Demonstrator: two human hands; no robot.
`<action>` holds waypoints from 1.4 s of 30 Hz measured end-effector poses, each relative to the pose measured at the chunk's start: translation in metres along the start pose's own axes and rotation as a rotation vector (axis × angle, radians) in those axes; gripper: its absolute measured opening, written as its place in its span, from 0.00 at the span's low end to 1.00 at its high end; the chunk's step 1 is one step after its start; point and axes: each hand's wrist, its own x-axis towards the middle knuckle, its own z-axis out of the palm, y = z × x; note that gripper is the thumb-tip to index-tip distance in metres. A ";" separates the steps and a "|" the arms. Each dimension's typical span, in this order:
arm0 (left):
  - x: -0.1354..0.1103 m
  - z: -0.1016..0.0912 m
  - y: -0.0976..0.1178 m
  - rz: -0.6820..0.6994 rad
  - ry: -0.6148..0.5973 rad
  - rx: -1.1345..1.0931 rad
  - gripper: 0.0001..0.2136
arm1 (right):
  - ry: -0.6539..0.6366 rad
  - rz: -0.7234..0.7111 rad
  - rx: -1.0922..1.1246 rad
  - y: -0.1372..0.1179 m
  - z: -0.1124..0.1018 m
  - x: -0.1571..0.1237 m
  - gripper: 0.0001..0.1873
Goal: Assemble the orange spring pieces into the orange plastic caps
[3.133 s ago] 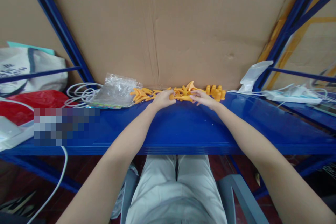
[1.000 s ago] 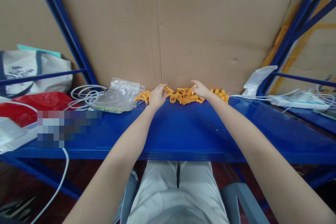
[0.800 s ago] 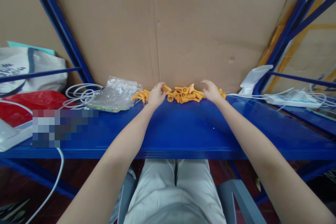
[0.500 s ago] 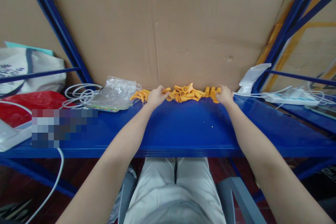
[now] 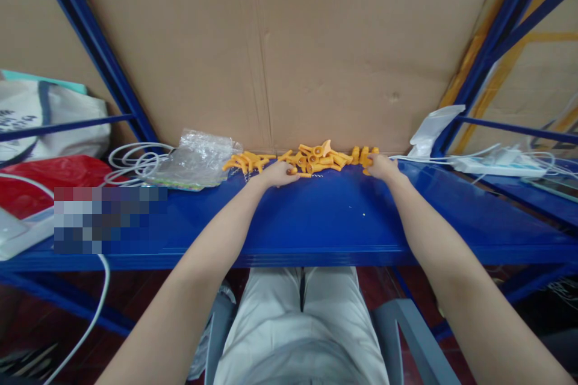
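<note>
A heap of small orange plastic parts (image 5: 316,158) lies along the back of the blue shelf (image 5: 316,216), against a cardboard sheet (image 5: 280,48). My left hand (image 5: 279,174) rests at the heap's near left edge, fingers closed on an orange part. My right hand (image 5: 382,166) is at the heap's right end, fingers curled round an orange part there. More orange parts (image 5: 244,162) lie to the left of my left hand.
A crumpled clear plastic bag (image 5: 194,156) and coiled white cable (image 5: 133,162) lie left of the parts. A red bag (image 5: 54,171) and white tote (image 5: 49,120) sit far left. A white power strip (image 5: 492,163) with cables and a white pouch (image 5: 433,123) are at right.
My right hand moved from the middle of the heap to its right end and closed on a part. My left hand drew back slightly toward me with a part.
</note>
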 end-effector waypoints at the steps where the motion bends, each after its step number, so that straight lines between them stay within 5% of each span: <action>1: 0.000 0.000 0.001 0.010 -0.011 0.005 0.14 | -0.008 -0.020 0.012 -0.001 0.001 0.001 0.29; 9: -0.003 -0.001 0.007 -0.043 -0.039 -0.061 0.21 | -0.096 -0.147 0.160 -0.014 0.022 0.005 0.16; 14: -0.004 -0.002 0.008 -0.029 -0.044 -0.065 0.12 | -0.079 -0.185 0.191 -0.022 0.023 0.001 0.11; 20: -0.005 -0.003 0.012 -0.071 -0.131 -0.094 0.10 | -0.031 -0.274 0.164 -0.029 0.012 -0.005 0.17; 29: -0.005 0.000 0.016 -0.107 -0.106 -0.097 0.11 | -0.092 -0.456 0.170 -0.048 0.005 -0.016 0.15; 42: -0.005 0.001 0.015 -0.087 -0.085 -0.093 0.10 | -0.043 -0.482 0.181 -0.049 0.011 -0.012 0.12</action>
